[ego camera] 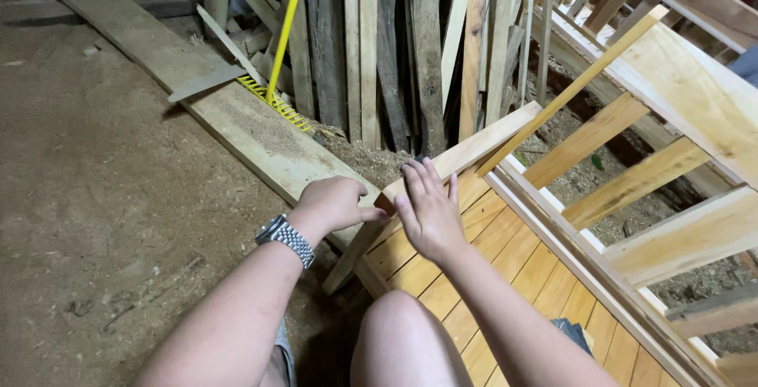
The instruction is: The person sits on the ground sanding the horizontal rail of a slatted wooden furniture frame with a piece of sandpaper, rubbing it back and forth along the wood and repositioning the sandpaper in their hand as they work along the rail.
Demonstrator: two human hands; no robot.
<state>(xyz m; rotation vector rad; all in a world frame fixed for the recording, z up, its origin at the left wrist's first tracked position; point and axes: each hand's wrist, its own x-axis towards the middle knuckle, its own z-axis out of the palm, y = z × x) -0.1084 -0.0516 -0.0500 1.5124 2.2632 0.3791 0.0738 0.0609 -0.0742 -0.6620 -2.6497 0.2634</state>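
both hands meet at the wooden rail's (466, 152) end: left hand (335, 204) curled gripping, right hand (429, 212) flat, open.

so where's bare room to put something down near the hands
Free: the dirt floor left of the left hand, and the slatted panel behind the right hand. Crowded: the leaning boards and yellow rake ahead.
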